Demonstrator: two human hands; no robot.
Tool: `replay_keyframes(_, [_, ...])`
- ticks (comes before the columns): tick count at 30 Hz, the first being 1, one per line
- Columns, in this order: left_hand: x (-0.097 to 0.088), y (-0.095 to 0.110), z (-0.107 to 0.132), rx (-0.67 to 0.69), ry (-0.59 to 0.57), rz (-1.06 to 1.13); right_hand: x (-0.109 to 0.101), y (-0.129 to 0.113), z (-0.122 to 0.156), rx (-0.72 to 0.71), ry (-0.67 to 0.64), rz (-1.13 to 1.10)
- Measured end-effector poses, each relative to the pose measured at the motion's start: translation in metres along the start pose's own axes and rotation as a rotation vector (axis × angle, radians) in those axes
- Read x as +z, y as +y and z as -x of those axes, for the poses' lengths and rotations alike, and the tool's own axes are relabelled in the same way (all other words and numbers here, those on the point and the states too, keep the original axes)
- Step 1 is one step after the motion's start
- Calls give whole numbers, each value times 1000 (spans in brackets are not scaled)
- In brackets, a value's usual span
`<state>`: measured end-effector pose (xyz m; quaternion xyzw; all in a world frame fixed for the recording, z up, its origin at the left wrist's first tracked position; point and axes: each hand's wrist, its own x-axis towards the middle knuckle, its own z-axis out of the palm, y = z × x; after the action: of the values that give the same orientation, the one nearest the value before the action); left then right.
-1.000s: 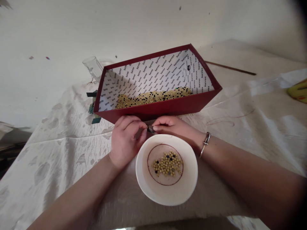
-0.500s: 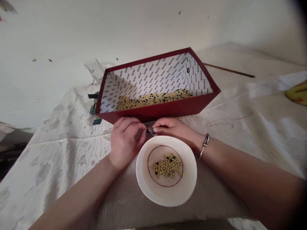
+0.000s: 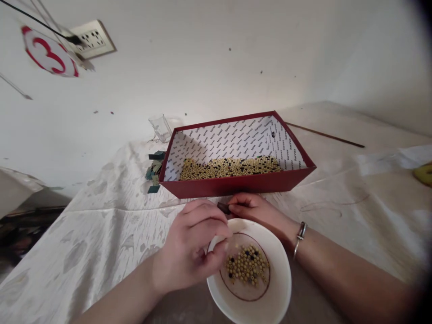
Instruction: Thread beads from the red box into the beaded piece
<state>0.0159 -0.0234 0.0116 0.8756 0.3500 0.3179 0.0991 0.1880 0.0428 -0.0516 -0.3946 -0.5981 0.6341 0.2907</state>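
Observation:
My left hand (image 3: 199,243) is over the left rim of a white bowl (image 3: 281,288), with thumb and fingers drawn together in a pinch. What lies between its fingertips, if anything, is too small to see. Inside the bowl are many small yellowish beads (image 3: 249,265) with a few black ones. Behind the bowl's far rim, my right hand (image 3: 249,207) pinches a small dark, flat piece (image 3: 223,207) whose kind I cannot tell. A dark red box (image 3: 236,184) stands just beyond both hands, holding a layer of yellowish and black beads (image 3: 229,168).
Left of the box are a clear glass (image 3: 160,128) and dark green pieces (image 3: 154,173). A thin brown stick (image 3: 327,132) extends to the right, and thin thread (image 3: 324,207) lies on the patterned tablecloth (image 3: 111,220). On the wall is a power socket (image 3: 92,39).
My left hand has left the small dark piece and moved toward me, over the bowl's rim. My right hand keeps hold of the piece. The view has tilted up, showing the socket.

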Motion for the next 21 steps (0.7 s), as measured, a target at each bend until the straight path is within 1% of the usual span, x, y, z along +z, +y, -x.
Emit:
replay_keyframes(2, [-3,-4,0,-19,54,-28,1,-1,1,34,-2,1])
replay_keyframes(4, [-9,-10,0,-59,163,-93,2,-3,1,77,-2,-8])
replay_keyframes(7, [-25,-21,-7,-157,318,-240,2,-3,1,96,-16,-26])
replay_keyframes(8, [-30,-26,-12,-207,343,-297,2,-3,1,91,-23,-21])
replay_keyframes(9, [-36,-32,-19,-266,345,-352,2,-3,0,83,-28,-13])
replay_keyframes(10, [-41,-38,-28,-325,314,-404,1,-2,0,77,-29,-5])
replay_keyframes(11, [-45,-46,-37,-380,237,-449,1,-2,0,73,-28,-3])
replay_keyframes(12, [-48,-54,-47,-430,123,-484,1,-1,0,71,-30,-5])
replay_keyframes(13, [-49,-62,-57,-470,-22,-512,1,-1,0,69,-34,-11])
replay_keyframes(15, [-49,-78,-77,-553,-365,-537,1,-2,1,61,-46,-19])
replay_keyframes(16, [-46,-85,-86,-559,-520,-535,1,-2,1,55,-54,-19])
replay_keyframes(18, [-39,-96,-99,-572,-671,-539,0,-2,2,38,-59,0])
replay_keyframes(21, [-26,-104,-109,-603,-790,-550,-1,0,1,20,-52,44])
